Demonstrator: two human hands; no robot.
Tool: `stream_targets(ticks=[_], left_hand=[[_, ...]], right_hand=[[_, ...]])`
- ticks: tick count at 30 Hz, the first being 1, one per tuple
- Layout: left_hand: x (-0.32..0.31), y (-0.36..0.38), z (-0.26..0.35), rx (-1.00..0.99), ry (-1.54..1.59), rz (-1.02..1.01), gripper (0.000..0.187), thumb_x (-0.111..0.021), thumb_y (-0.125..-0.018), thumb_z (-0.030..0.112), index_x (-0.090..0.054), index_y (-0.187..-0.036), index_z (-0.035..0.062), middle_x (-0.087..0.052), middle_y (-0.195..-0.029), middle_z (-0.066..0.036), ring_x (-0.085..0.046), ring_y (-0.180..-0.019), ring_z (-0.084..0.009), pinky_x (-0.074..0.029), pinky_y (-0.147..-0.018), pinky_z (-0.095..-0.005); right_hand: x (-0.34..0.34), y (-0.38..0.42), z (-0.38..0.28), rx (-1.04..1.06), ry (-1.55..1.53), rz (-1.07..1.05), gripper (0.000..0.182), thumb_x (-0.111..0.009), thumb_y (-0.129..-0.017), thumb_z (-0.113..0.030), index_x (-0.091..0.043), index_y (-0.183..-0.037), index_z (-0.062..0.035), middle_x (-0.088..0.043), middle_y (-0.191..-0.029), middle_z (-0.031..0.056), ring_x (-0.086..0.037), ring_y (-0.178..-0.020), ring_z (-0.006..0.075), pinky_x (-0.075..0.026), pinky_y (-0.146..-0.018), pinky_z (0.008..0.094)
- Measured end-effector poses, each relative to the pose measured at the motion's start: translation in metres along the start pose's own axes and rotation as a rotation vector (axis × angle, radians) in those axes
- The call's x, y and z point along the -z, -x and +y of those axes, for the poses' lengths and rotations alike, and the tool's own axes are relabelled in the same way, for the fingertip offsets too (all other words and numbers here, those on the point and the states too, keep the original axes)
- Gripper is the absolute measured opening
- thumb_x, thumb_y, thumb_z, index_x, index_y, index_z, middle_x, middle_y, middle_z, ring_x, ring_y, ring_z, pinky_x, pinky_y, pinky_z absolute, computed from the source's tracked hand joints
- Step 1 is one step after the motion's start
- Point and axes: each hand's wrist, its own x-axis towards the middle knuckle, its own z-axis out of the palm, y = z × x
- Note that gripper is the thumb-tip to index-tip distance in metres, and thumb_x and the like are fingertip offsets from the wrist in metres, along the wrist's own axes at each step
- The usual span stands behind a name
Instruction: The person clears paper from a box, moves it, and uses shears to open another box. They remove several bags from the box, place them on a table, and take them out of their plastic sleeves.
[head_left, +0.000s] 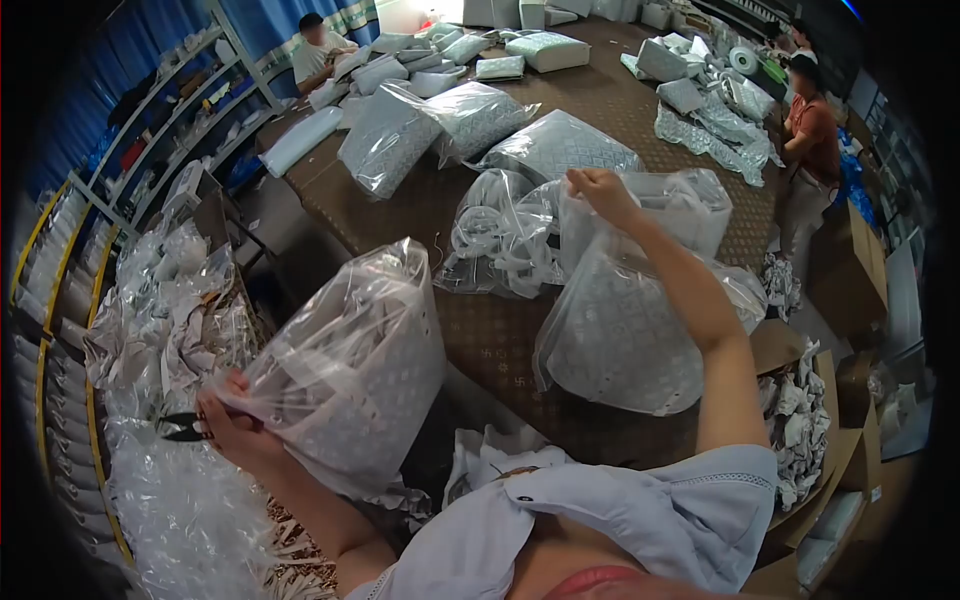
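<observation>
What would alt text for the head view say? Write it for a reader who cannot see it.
Seen from above, a person's left hand grips a plastic-wrapped cushion cover along with small black snips, while the right hand lifts a second bagged cover above a brown table strewn with more bags. Two other people work at the far end.

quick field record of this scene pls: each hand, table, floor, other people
left hand: grips the corner of a plastic-wrapped cushion, with scissors in the same hand
right hand: raised, pinching the top of a second bagged cushion
table: brown patterned top, more bagged cushions, loose clear bags
floor left: heap of plastic wrap
others: two people at the table's far side
</observation>
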Motion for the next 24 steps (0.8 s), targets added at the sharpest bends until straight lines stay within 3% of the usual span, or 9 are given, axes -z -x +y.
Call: stream_targets(ticks=[5,12,14,16,18,19,21,23,24], left_hand=[[-0.085,-0.071,-0.091,0.016,0.175,-0.155,0.030,-0.052,-0.082,0.029,-0.051,-0.076,-0.0008,-0.058,-0.075,-0.015,-0.055,-0.066,-0.0175,-0.045,-0.065,-0.0258],[-0.241,-0.197,-0.280,0.166,0.330,-0.296,0.032,-0.052,-0.084,0.030,-0.051,-0.078,-0.0010,-0.056,-0.070,-0.010,-0.053,-0.061,-0.0139,-0.043,-0.056,-0.0255],[-0.260,-0.241,-0.316,0.196,0.260,-0.251,0.033,-0.051,-0.085,0.032,-0.050,-0.077,-0.0005,-0.055,-0.067,-0.008,-0.050,-0.058,-0.0123,-0.041,-0.052,-0.0250],[-0.257,-0.261,-0.338,-0.229,-0.114,-0.134,0.035,-0.046,-0.088,0.033,-0.048,-0.072,0.0014,-0.044,-0.058,-0.002,-0.040,-0.050,-0.0101,-0.034,-0.046,-0.0262],[-0.222,-0.243,-0.385,0.101,0.028,-0.348,0.036,-0.039,-0.091,0.033,-0.048,-0.083,-0.0008,-0.036,-0.062,0.000,-0.032,-0.052,-0.0089,-0.031,-0.045,-0.0271],[-0.211,-0.207,-0.384,0.096,-0.232,-0.376,0.033,-0.039,-0.091,0.030,-0.050,-0.104,0.0013,-0.053,-0.085,-0.007,-0.051,-0.076,-0.0161,-0.041,-0.064,-0.0338],[-0.176,-0.173,-0.449,-0.548,-0.929,-0.600,0.035,-0.041,-0.088,0.021,-0.046,-0.121,0.0113,-0.046,-0.123,-0.010,-0.040,-0.116,-0.0289,-0.027,-0.090,-0.0567],[-0.196,-0.157,-0.445,-0.525,-0.905,-0.740,0.038,-0.042,-0.086,0.018,-0.043,-0.123,0.0144,-0.035,-0.131,-0.007,-0.026,-0.123,-0.0308,-0.014,-0.090,-0.0625],[-0.205,-0.155,-0.444,-0.524,-0.911,-0.854,0.043,-0.044,-0.083,0.015,-0.041,-0.126,0.0176,-0.024,-0.140,-0.003,-0.013,-0.130,-0.0326,-0.001,-0.090,-0.0683]], right_hand=[[-0.033,-0.046,0.018,-0.132,0.241,-0.055,0.047,-0.042,-0.084,-0.049,-0.060,-0.087,-0.0049,-0.062,-0.083,0.0145,-0.059,-0.080,0.0283,-0.044,-0.068,0.0364],[0.022,0.013,-0.019,0.065,0.311,0.492,0.029,-0.055,-0.082,-0.022,-0.054,-0.105,-0.0050,-0.061,-0.086,0.0122,-0.058,-0.083,0.0257,-0.043,-0.075,0.0344],[0.038,0.076,-0.031,-0.199,0.363,0.783,0.034,-0.054,-0.083,-0.023,-0.052,-0.109,-0.0023,-0.055,-0.103,0.0132,-0.051,-0.098,0.0242,-0.039,-0.084,0.0335],[0.035,0.167,-0.010,-0.391,0.762,0.931,0.046,-0.055,-0.082,-0.027,-0.043,-0.118,-0.0007,-0.047,-0.116,0.0150,-0.045,-0.107,0.0274,-0.035,-0.090,0.0350],[-0.001,0.257,0.011,-0.816,0.623,0.962,0.061,-0.055,-0.081,-0.037,-0.034,-0.126,-0.0011,-0.040,-0.125,0.0182,-0.037,-0.116,0.0323,-0.030,-0.096,0.0373],[-0.031,0.287,0.013,-1.122,0.461,0.960,0.069,-0.055,-0.080,-0.041,-0.030,-0.129,-0.0004,-0.035,-0.129,0.0192,-0.034,-0.120,0.0331,-0.028,-0.098,0.0370],[-0.091,0.302,-0.009,-1.256,0.307,0.997,0.071,-0.052,-0.080,-0.045,-0.027,-0.131,-0.0018,-0.033,-0.131,0.0172,-0.032,-0.121,0.0312,-0.028,-0.098,0.0379],[-0.121,0.310,-0.004,-1.350,0.163,1.015,0.074,-0.050,-0.080,-0.048,-0.024,-0.132,-0.0031,-0.031,-0.134,0.0152,-0.031,-0.122,0.0293,-0.028,-0.098,0.0388],[-0.137,0.312,0.016,-1.135,-0.358,1.162,0.074,-0.047,-0.081,-0.051,-0.024,-0.133,-0.0044,-0.031,-0.133,0.0137,-0.032,-0.121,0.0289,-0.028,-0.097,0.0397]])
